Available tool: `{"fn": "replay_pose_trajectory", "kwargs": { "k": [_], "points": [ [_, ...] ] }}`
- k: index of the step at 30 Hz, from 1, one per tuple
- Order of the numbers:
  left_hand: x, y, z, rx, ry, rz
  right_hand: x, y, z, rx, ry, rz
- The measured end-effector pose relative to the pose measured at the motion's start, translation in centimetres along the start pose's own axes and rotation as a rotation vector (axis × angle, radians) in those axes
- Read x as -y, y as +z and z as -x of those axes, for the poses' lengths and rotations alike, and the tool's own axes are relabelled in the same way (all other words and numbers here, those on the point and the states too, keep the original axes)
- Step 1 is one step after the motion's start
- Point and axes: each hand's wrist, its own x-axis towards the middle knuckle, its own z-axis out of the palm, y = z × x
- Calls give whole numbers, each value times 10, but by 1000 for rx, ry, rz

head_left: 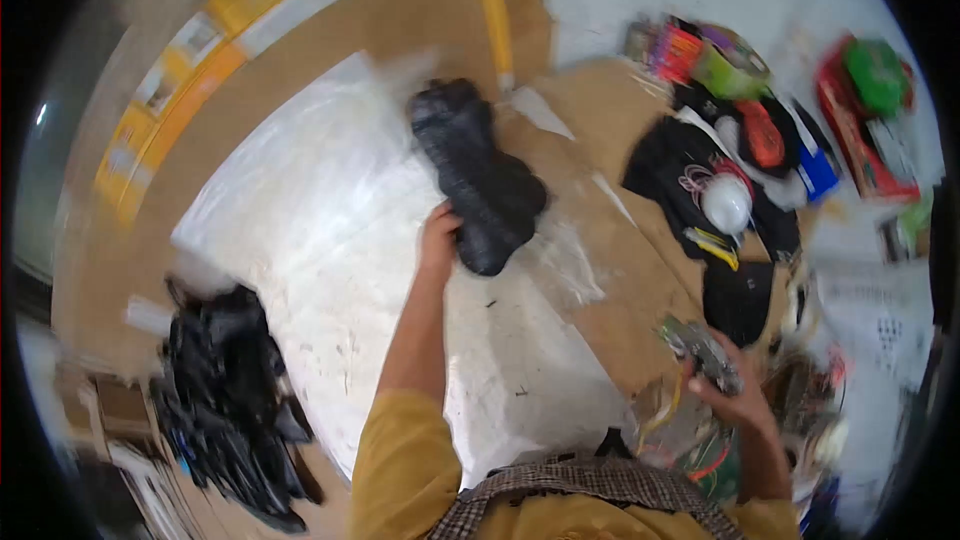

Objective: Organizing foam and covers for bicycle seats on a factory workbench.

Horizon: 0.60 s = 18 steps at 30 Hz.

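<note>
My left hand (438, 233) reaches forward and grips the near edge of a long black padded piece (478, 175) that lies on a clear plastic sheet (320, 240). My right hand (728, 392), low at the right, holds a small grey and dark tool-like object (700, 348); blur hides its exact shape. Both sleeves are mustard yellow.
Brown cardboard (420, 20) with yellow printed strips covers the surface. A heap of black pieces (230, 400) lies at the lower left. At the right sit black caps (735, 295), a white round item (727, 203), colourful packets (700, 55) and a red and green item (870, 90).
</note>
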Motion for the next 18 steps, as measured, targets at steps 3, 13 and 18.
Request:
{"fn": "replay_pose_trajectory", "kwargs": {
  "k": [3, 13, 18],
  "points": [
    [35, -34, -57, -210, 208, -425, 14, 21, -8, 12, -68, -29],
    [12, 27, 51, -409, 420, -414, -8, 29, -38, 290, -214, 129],
    [-64, -135, 163, -627, 570, -72, 7, 32, -38, 254, -220, 18]
  ]
}}
